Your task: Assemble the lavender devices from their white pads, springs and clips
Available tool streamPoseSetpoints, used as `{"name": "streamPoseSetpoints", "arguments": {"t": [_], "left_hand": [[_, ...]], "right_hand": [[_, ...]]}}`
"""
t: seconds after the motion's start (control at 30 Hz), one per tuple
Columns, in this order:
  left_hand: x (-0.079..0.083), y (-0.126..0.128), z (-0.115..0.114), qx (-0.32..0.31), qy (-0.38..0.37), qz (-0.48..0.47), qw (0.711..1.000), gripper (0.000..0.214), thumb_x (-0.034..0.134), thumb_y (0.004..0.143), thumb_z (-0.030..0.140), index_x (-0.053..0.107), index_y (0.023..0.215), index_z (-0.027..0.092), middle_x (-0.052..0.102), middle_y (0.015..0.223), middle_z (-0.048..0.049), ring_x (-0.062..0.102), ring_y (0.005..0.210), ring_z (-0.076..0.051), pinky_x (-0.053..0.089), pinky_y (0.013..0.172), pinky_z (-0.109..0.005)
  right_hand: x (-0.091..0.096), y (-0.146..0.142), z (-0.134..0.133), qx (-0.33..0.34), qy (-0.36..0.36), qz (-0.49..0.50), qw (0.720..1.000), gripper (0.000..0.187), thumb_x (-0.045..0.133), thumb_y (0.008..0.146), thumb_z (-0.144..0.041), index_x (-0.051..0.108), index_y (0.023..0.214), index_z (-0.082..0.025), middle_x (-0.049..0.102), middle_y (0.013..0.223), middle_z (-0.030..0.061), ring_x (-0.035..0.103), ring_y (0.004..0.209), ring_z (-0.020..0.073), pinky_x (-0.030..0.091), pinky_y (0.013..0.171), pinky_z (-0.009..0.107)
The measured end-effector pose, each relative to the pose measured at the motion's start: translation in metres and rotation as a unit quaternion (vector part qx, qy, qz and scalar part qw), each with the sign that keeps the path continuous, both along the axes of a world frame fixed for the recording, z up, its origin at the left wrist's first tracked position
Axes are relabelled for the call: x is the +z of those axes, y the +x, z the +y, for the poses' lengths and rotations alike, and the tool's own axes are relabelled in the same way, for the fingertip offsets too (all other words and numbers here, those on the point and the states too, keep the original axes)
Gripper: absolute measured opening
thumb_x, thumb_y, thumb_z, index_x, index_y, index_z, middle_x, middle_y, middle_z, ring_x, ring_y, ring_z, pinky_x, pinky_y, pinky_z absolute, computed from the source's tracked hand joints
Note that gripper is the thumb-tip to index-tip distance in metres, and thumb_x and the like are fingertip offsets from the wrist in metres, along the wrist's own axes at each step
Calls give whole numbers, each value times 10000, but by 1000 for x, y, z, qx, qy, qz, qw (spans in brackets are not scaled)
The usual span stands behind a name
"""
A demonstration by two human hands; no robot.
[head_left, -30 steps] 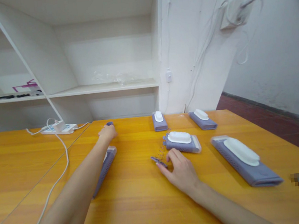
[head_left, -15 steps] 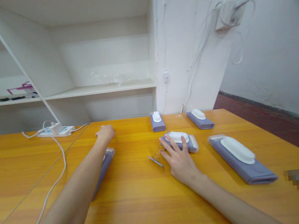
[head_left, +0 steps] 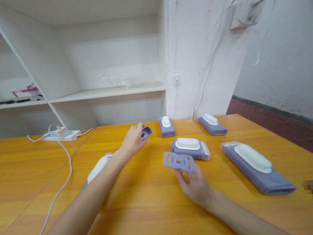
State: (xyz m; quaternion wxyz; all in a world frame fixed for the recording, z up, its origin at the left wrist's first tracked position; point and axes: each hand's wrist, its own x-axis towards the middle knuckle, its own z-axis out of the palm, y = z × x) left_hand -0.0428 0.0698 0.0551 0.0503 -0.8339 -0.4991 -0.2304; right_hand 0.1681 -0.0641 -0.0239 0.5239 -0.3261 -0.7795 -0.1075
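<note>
My left hand (head_left: 132, 142) is closed around a small purple-grey hollow plastic piece (head_left: 147, 133) that sticks out to its right, above the table. In my right hand (head_left: 197, 189) is a flat purple-grey plastic plate (head_left: 174, 161) with slots and rounded ends, pinched from below and tilted up. Just behind that plate lies a purple-grey block (head_left: 197, 153) topped by a white oval part (head_left: 187, 144), with a clear end on its right. Another such block, its white top (head_left: 99, 167) showing, is partly hidden behind my left forearm.
Similar purple-grey blocks with white tops stand at the back middle (head_left: 167, 132), back right (head_left: 217, 128) and right (head_left: 268, 180) of the wooden table (head_left: 145, 217). A power strip (head_left: 73, 135) and white cable (head_left: 70, 168) lie left. White shelving (head_left: 108, 92) rises behind.
My left hand has moved right and shows the small hollow piece in its grip. My right hand has left the middle block and drawn nearer, now lifting the slotted plate.
</note>
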Motion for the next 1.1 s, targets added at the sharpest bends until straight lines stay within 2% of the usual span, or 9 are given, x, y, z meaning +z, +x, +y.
{"name": "streamPoseSetpoints", "arguments": {"t": [0.1,0.17,0.3,0.47,0.6,0.8,0.93,1.0,1.1], "left_hand": [[-6,15,-21,-93,25,-88,991,354,575,716,219,505,1062,185,607,1009,-78,553,948,-219,433,828,-333],[-11,22,-34,-133,7,-123,983,296,582,722,227,552,1015,200,620,973,-56,557,922,-210,429,835,-336],[-20,31,-51,-148,-79,-222,960,318,582,765,308,571,1072,223,628,1022,-60,575,937,-208,430,845,-329],[-37,38,-60,-119,-276,-426,853,578,662,707,421,415,1195,234,632,989,-56,612,694,-152,463,571,-251],[-50,41,-63,-143,-351,-485,788,576,772,597,366,497,1066,175,661,936,-65,615,773,-156,467,679,-253],[-57,46,-73,-204,-372,-479,768,370,742,645,362,620,919,145,661,910,-50,599,827,-169,447,759,-262],[-56,46,-78,-204,-372,-494,759,392,708,686,378,608,991,153,658,932,-47,598,844,-167,440,765,-254],[-58,44,-79,-200,-377,-508,749,456,736,658,358,571,1037,166,656,980,-53,604,878,-173,442,791,-265],[-63,44,-77,-207,-398,-527,722,524,783,603,308,504,1030,188,664,980,-57,626,853,-175,459,782,-291]], "right_hand": [[-3,-6,-1,32,-75,121,989,366,570,786,-173,409,1112,-221,621,1027,92,624,925,211,537,753,351],[-2,-7,-1,-22,-106,181,977,379,598,780,-210,425,1117,-215,627,985,79,633,875,204,536,746,348],[4,-6,3,-102,-160,215,958,142,601,802,-260,559,926,-206,638,837,47,629,773,194,522,731,350],[10,-3,4,-41,-262,350,898,274,489,874,-347,489,1109,-204,650,920,71,649,700,174,537,576,281],[13,-3,5,3,-304,392,868,378,416,896,-410,406,1226,-226,630,957,81,623,556,145,504,435,248],[14,-6,7,29,-282,427,859,455,511,858,-355,348,1265,-238,599,1016,76,612,555,126,514,473,261],[11,-6,10,30,-260,419,869,341,533,852,-315,407,1155,-222,603,1101,107,651,802,180,535,723,339],[9,-3,12,2,-250,395,884,256,537,851,-319,471,1072,-206,617,1074,105,622,924,207,498,822,379],[8,3,14,-79,-230,341,908,220,556,835,-348,576,989,-192,622,982,89,594,914,218,486,806,379]]}}
